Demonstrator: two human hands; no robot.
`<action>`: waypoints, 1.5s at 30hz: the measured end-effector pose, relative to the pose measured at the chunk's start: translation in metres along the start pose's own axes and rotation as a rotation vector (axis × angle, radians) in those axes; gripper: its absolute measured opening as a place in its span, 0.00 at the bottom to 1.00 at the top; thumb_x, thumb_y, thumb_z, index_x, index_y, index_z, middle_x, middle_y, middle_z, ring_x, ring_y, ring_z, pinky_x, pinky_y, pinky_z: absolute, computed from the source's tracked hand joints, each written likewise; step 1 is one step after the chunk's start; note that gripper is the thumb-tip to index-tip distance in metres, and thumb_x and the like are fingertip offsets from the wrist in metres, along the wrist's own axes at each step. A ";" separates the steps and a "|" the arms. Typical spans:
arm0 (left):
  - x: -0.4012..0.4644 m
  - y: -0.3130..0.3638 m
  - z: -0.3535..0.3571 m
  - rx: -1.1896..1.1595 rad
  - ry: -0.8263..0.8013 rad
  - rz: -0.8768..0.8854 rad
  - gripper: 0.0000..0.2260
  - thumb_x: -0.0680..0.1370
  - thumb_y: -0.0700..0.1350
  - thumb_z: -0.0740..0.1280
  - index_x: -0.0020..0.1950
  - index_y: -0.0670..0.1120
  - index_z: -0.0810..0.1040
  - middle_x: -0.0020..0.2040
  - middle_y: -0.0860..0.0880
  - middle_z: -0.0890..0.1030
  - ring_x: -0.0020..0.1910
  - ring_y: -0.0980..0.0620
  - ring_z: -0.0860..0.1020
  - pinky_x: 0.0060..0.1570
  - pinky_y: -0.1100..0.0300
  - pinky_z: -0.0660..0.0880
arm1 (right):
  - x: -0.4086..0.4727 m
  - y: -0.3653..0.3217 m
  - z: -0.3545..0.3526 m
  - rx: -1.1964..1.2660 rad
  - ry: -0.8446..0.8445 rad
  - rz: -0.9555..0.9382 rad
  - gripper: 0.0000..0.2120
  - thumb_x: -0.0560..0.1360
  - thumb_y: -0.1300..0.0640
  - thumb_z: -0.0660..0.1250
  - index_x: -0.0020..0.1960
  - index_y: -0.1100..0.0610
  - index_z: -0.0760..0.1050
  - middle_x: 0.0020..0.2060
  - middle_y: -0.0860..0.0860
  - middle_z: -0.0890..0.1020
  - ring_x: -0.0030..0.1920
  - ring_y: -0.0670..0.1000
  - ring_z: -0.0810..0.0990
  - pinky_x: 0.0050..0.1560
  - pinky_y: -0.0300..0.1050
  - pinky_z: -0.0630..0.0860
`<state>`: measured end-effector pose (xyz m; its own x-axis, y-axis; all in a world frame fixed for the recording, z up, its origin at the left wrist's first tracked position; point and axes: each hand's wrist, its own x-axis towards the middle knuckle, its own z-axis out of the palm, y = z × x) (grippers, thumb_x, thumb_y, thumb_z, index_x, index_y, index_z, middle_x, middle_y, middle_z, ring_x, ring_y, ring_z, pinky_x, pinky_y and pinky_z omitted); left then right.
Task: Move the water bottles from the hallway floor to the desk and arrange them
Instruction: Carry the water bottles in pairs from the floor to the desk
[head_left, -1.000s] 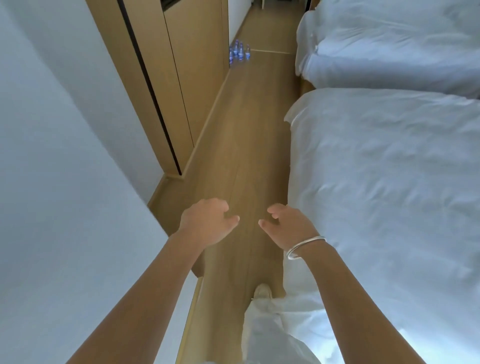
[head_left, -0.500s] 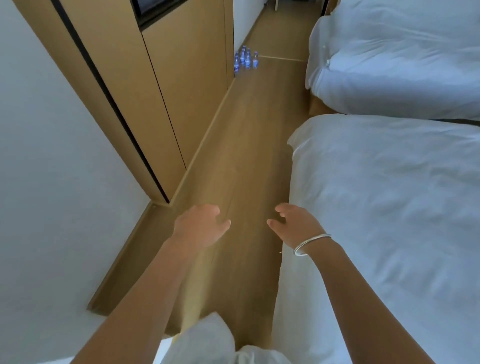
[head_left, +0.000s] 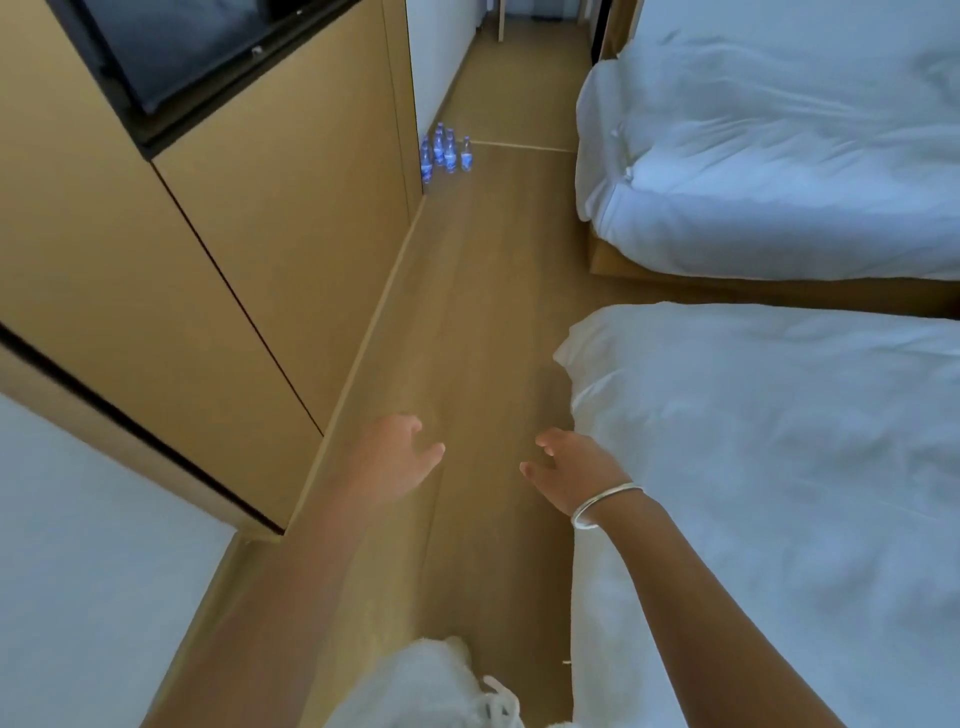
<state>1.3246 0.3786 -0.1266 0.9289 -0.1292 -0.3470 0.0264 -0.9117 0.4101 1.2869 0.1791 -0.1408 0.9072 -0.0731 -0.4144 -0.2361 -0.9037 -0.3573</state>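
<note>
Water bottles (head_left: 445, 151): a small cluster standing upright on the wooden floor (head_left: 483, 322), tight against the far corner of the wooden cabinet (head_left: 249, 218), well ahead of both hands. Exact count hard to tell at that range; blue labels visible. Left hand (head_left: 397, 460) and right hand (head_left: 569, 467) both held out over the floor, well short of the cabinet's far corner, fingers loosely curled and relaxed, grasping nothing, apart from each other and far from the bottles. Silver bangle (head_left: 602, 504) on the right wrist. Near bed (head_left: 779, 493) with white bedding just right of the right hand, across the floor strip from the cabinet; far bed (head_left: 779, 156) across from the cabinet's far corner. Dark screen (head_left: 171, 47) set in the cabinet's upper panel. White-clad leg and shoe (head_left: 488, 701) at bottom edge.
</note>
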 end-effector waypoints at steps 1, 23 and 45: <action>0.023 0.006 -0.010 0.002 -0.004 0.010 0.23 0.78 0.54 0.63 0.70 0.44 0.69 0.68 0.47 0.73 0.65 0.48 0.73 0.58 0.58 0.68 | 0.019 -0.002 -0.011 0.005 0.006 0.012 0.23 0.78 0.47 0.59 0.69 0.57 0.66 0.64 0.55 0.75 0.64 0.55 0.73 0.63 0.48 0.69; 0.491 0.174 -0.107 0.120 0.009 0.017 0.24 0.76 0.59 0.63 0.68 0.48 0.72 0.66 0.49 0.76 0.64 0.49 0.74 0.58 0.58 0.70 | 0.455 0.053 -0.260 0.025 0.047 -0.019 0.23 0.77 0.49 0.60 0.70 0.55 0.66 0.65 0.53 0.72 0.65 0.52 0.71 0.63 0.46 0.67; 0.940 0.171 -0.288 0.000 0.094 -0.073 0.23 0.76 0.59 0.64 0.68 0.50 0.72 0.65 0.49 0.76 0.62 0.48 0.75 0.55 0.57 0.72 | 0.908 -0.069 -0.416 0.100 0.059 -0.100 0.21 0.76 0.47 0.62 0.67 0.53 0.69 0.62 0.52 0.75 0.63 0.52 0.73 0.61 0.44 0.68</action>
<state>2.3092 0.2141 -0.1396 0.9550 -0.0254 -0.2956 0.0953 -0.9173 0.3865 2.2716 -0.0004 -0.1445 0.9461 -0.0117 -0.3238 -0.1740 -0.8613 -0.4774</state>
